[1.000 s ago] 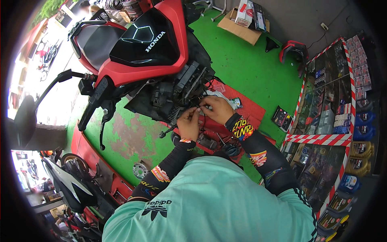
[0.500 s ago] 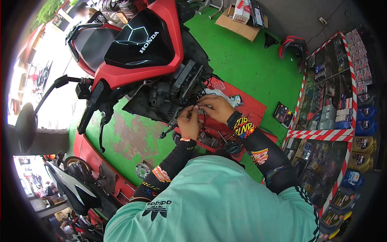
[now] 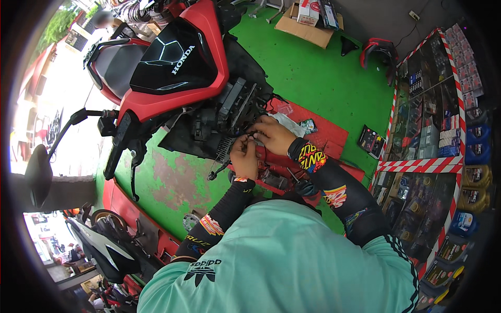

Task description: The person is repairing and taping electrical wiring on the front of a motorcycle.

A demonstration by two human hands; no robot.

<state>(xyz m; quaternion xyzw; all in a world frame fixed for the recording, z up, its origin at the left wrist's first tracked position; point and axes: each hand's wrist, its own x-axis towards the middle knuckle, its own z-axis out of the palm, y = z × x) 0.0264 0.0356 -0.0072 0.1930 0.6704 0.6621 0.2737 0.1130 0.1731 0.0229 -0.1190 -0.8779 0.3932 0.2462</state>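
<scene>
In front of the opened nose of a red and black motorcycle (image 3: 180,55), both my hands meet fingertip to fingertip. My left hand (image 3: 244,159) is closed in a pinch, its fingers curled up toward the right. From the right, my right hand (image 3: 275,136) pinches at the same spot. Between them shows a small dark bit of what looks like black wire; the fingers cover most of it. Just left of my fingers is a finned metal part (image 3: 224,149). Beyond them sits the motorcycle's exposed wiring and bracket section (image 3: 235,104).
A red lift platform (image 3: 326,130) lies beneath, with a plastic bag (image 3: 288,123) on it. Glass display cases (image 3: 425,104) edged in striped tape line the right side. The handlebar lever (image 3: 134,175) and mirror (image 3: 39,175) jut out at left. A cardboard box (image 3: 305,32) stands behind.
My view has shifted slightly, so the motorcycle sits a little further left. My hands stay together at the same place, with the fingers slightly rearranged.
</scene>
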